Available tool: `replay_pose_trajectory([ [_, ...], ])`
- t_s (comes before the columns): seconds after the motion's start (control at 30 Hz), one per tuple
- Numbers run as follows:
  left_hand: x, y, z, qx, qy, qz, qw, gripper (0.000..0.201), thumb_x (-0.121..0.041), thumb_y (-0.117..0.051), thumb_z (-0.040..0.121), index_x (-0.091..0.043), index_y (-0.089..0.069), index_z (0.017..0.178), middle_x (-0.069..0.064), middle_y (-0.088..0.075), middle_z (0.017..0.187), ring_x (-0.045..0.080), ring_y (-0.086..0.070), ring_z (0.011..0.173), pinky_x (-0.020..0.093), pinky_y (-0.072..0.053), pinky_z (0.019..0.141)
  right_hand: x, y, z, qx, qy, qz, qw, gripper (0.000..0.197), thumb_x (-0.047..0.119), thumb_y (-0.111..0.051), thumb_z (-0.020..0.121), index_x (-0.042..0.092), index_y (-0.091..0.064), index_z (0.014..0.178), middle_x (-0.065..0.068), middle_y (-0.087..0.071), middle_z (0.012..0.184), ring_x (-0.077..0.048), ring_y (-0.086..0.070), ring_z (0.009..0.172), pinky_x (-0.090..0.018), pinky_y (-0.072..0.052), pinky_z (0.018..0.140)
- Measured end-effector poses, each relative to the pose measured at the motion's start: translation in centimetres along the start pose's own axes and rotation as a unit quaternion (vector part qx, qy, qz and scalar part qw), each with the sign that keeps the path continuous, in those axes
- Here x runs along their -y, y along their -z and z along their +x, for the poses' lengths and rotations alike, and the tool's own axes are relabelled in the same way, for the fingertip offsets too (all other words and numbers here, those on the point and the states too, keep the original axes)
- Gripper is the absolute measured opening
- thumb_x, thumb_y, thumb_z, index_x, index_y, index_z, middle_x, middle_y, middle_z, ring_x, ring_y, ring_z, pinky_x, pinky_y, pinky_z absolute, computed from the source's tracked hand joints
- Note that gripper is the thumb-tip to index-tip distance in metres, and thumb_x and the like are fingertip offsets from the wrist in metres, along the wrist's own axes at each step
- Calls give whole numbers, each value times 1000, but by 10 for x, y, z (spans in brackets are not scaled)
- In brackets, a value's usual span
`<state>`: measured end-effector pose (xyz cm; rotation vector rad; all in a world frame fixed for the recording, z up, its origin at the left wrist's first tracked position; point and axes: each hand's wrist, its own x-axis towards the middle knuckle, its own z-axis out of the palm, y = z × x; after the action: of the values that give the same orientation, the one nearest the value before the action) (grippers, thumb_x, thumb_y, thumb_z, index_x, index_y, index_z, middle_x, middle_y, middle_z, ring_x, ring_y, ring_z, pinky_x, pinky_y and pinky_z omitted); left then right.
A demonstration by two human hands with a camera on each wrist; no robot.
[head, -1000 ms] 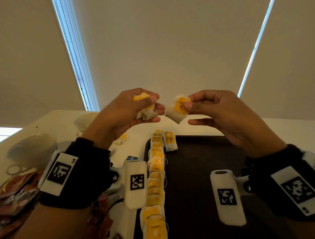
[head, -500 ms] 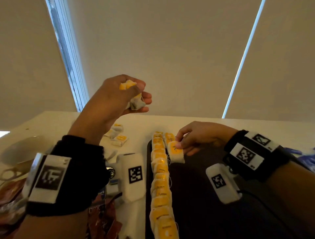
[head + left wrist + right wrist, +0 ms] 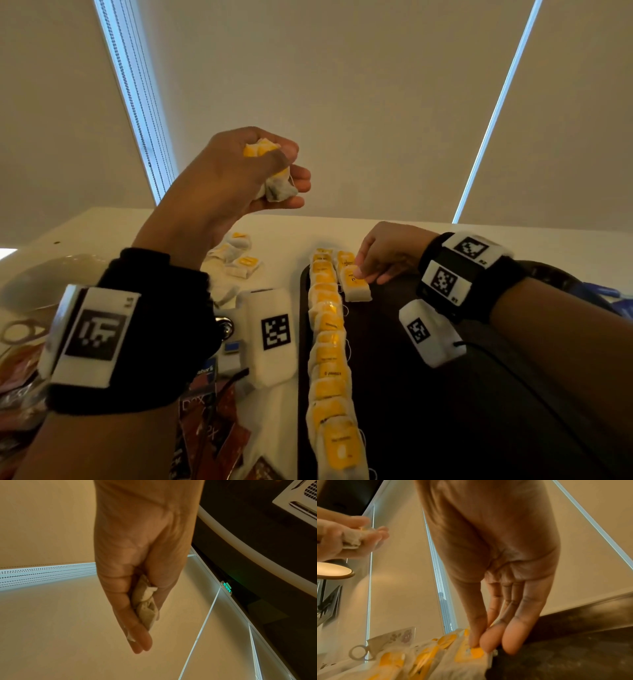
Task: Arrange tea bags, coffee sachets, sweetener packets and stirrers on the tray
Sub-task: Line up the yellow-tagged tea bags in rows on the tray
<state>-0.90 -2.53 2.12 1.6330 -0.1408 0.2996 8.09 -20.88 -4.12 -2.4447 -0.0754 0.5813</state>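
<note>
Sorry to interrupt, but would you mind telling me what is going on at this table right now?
A person is laying tea bags out on a dark tray. A long row of tea bags runs along its left edge. The right hand is setting a tea bag down at the far end, starting a second row beside it. The raised left hand grips a bunch of tea bags. Loose tea bags and brown sachets lie on the table, off the tray.

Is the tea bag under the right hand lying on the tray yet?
Yes: the yellow-tagged tea bag lies flat on the dark tray, right hand fingertips pinching it.
</note>
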Motion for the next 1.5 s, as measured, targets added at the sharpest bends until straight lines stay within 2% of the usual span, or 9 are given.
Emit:
replay_pose_trajectory([
  [0.2,5,-15,-4,29,28,67,997,12,-18,-58,93,-12,-62,103,9,-71,89,14,-72,74,21,-56,57,-4,-1,-8,-14,17,-7,1000,22,12,-73,79,6,-60,96,-5,-63,78,-15,-59,68,-27,-52,69],
  [0.33,5,-23,-4,54,21,144,988,10,-23,-60,92,-17,-62,99,5,-71,84,10,-70,68,19,-52,53,8,10,-40,-35,96,36,994,20,21,-72,80,14,-61,95,-2,-65,84,-11,-62,69,-22,-52,59],
  [0.5,4,-32,-8,92,37,113,989,26,-34,-60,87,-15,-61,106,2,-72,80,6,-65,59,16,-48,49,20,18,-91,-29,211,93,973,33,32,-74,74,18,-61,101,-1,-69,89,-11,-68,74,-25,-56,66],
  [0.63,2,-38,-9,111,68,85,988,56,-57,-50,75,-18,-59,113,4,-71,84,7,-64,60,19,-48,51,20,9,-98,-85,240,111,961,44,42,-70,75,24,-50,110,1,-64,92,-12,-66,79,-30,-58,73],
  [0.87,3,-48,-9,151,131,27,979,71,-68,-30,72,-20,-55,119,3,-71,83,16,-70,67,23,-49,48,6,9,-93,-158,285,153,933,25,40,-69,77,26,-57,94,0,-63,90,-12,-63,80,-28,-58,65],
  [1.07,3,-53,-12,182,133,18,974,65,-65,-30,76,-20,-56,115,4,-71,87,18,-70,72,23,-52,51,3,6,-88,-173,339,162,910,18,30,-74,74,26,-59,83,0,-63,89,-17,-65,77,-35,-58,70],
  [1.23,4,-46,-9,193,125,-14,973,58,-59,-36,82,-16,-58,115,8,-72,92,19,-70,79,26,-56,59,2,11,-89,-168,347,191,903,9,24,-73,76,23,-64,80,-3,-65,85,-16,-65,75,-28,-57,65],
  [1.37,4,-43,-9,167,111,-40,979,48,-44,-51,79,-13,-59,116,7,-72,91,19,-70,78,25,-55,57,-2,20,-89,-147,319,246,903,6,19,-71,78,17,-69,83,-4,-68,85,-10,-65,75,-23,-57,63],
  [1.5,8,-42,-6,121,76,-1,990,20,-22,-49,95,-16,-65,105,8,-70,93,18,-68,75,22,-54,55,-6,29,-88,-124,293,299,900,3,17,-69,79,17,-69,82,-2,-70,86,-10,-69,75,-24,-58,64],
])
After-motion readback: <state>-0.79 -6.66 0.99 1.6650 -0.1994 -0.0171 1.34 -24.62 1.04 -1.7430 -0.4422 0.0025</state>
